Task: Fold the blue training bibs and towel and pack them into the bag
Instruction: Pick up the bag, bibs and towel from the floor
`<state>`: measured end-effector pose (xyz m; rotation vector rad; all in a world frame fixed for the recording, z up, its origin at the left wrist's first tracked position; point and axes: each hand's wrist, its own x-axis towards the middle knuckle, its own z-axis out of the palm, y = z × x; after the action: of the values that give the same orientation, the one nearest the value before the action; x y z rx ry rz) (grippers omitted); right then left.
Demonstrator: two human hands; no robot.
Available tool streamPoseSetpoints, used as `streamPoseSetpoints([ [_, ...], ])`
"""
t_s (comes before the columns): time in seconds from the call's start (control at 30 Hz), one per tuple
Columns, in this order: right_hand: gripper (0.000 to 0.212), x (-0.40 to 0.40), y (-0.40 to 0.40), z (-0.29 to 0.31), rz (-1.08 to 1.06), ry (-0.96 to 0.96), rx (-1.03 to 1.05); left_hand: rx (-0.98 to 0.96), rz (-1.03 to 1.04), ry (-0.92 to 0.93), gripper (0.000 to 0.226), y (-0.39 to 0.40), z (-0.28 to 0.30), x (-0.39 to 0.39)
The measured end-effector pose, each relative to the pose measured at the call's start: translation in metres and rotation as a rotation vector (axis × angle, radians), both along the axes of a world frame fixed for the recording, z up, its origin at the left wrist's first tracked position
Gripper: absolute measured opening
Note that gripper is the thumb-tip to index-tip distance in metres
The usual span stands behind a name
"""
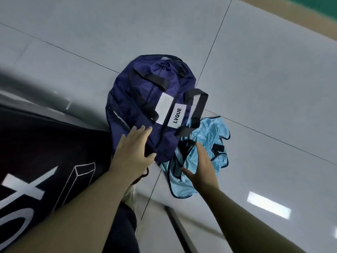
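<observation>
A navy bag (145, 99) with black straps and a white LVQUE label lies on the grey tiled floor (255, 79). Light blue training bibs (206, 139) with dark trim lie crumpled against the bag's near right side, partly under one strap. My left hand (133, 150) reaches over the bag's near edge with straight fingers spread. My right hand (202, 167) hovers over the bibs, fingers straight, holding nothing. No towel can be made out.
My black shirt with white print (36, 170) fills the lower left. A shoe (130, 196) shows below my left wrist. A tan and green strip (310, 13) borders the floor at the top right. Ceiling lights reflect on the tiles.
</observation>
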<state>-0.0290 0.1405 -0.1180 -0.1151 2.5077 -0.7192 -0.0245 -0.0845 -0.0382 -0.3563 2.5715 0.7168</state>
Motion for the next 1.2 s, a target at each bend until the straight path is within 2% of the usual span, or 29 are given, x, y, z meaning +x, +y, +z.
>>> streamPoseSetpoints([
  [0.13,0.122,0.004,0.006,-0.034,0.048,-0.150,0.215,-0.092,-0.085,-0.121,0.075,-0.007,-0.028,-0.010],
  [0.27,0.132,0.012,0.010,-0.063,0.147,-0.297,0.394,-0.128,-0.046,-0.113,0.072,-0.011,-0.051,-0.008],
  [0.43,0.135,0.020,0.007,-0.095,0.311,-0.316,0.514,-0.142,-0.074,-0.104,0.077,-0.010,-0.070,-0.016],
  [0.57,0.137,0.012,0.001,-0.113,0.323,-0.310,0.563,-0.193,-0.192,-0.133,0.083,-0.012,-0.082,-0.015],
  [0.7,0.137,-0.002,0.000,-0.127,0.329,-0.301,0.609,-0.214,-0.328,-0.093,0.078,-0.007,-0.093,-0.024],
  [0.83,0.128,-0.006,0.004,-0.135,0.326,-0.269,0.596,-0.278,-0.534,-0.082,0.074,-0.002,-0.106,-0.038],
  [0.97,0.094,-0.014,0.010,-0.137,0.281,-0.205,0.558,-0.401,-0.553,-0.139,0.084,-0.007,-0.113,-0.055],
  [1.0,0.089,-0.017,0.011,-0.136,0.269,-0.181,0.544,-0.436,-0.546,-0.158,0.077,-0.010,-0.114,-0.059],
  [1.13,0.071,-0.039,0.013,-0.127,0.227,-0.189,0.506,-0.469,-0.543,-0.140,0.020,-0.023,-0.110,-0.066],
  [1.2,0.058,-0.049,0.016,-0.126,0.191,-0.128,0.469,-0.357,-0.478,-0.087,0.014,-0.029,-0.108,-0.065],
])
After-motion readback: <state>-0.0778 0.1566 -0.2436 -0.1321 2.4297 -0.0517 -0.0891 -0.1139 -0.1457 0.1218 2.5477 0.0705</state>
